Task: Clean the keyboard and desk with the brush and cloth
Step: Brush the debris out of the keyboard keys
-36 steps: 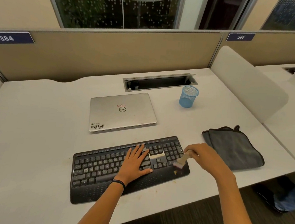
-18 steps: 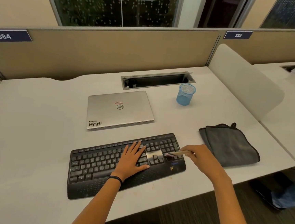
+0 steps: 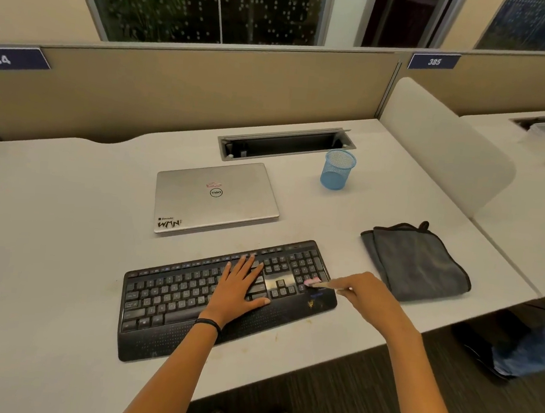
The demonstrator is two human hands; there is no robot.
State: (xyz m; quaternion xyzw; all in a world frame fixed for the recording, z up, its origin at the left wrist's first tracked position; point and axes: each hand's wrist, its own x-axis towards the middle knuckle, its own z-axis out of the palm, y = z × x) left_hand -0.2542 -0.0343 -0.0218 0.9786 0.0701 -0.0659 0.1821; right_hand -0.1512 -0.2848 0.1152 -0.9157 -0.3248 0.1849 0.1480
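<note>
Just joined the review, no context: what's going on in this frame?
A person is brushing a black keyboard on a white desk. The right hand grips a small brush, its pink bristles on the number-pad keys at the keyboard's right end. The left hand lies flat on the middle keys, apparently steadying it. The grey cloth lies folded and untouched to the right. A closed laptop and a blue mesh cup sit behind.

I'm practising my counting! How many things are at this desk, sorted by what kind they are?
keyboard: 1
laptop: 1
cup: 1
cloth: 1
brush: 1, held in the right hand
Total: 5
</note>
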